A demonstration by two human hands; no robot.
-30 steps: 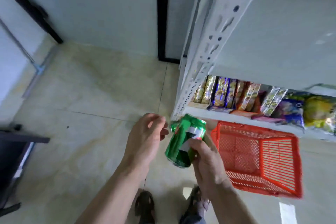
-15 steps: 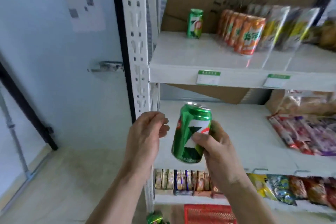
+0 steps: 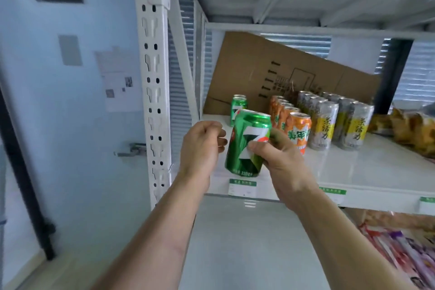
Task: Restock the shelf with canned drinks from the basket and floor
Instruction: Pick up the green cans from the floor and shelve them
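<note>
- One green can (image 3: 247,143) is in the air, gripped by the right hand (image 3: 280,160) — thumb across the white label on the front, the other fingers curled round the far side. It is held just in front of the front edge of the shelf (image 3: 353,172), near its left end, and tilts slightly with its top leaning right.
- The held can is glossy green with a silver rim and pull-tab top, a large white and dark "7" mark with a red spot beside it, and small print along the bottom edge.
- The left hand (image 3: 202,148) sits just beside the can on its left, fingers curled in towards the palm and holding nothing; whether a fingertip touches the can I cannot tell.
- One second green can (image 3: 238,107) of the same kind stands upright on the shelf, towards the back left corner.
- Orange cans (image 3: 297,132) stand in one row running front to back, right of the green one — four tops show clearly.
- Silver and yellow cans (image 3: 326,125), taller, stand in two rows further right; about eight show, those at the back too blurred to count surely.
- One flattened cardboard sheet (image 3: 270,70) leans along the back of the shelf.
- Yellow snack bags (image 3: 409,129) lie at the right end; their number is not clear.
- Three green and white price tags (image 3: 242,187) show on the front edge.
</note>
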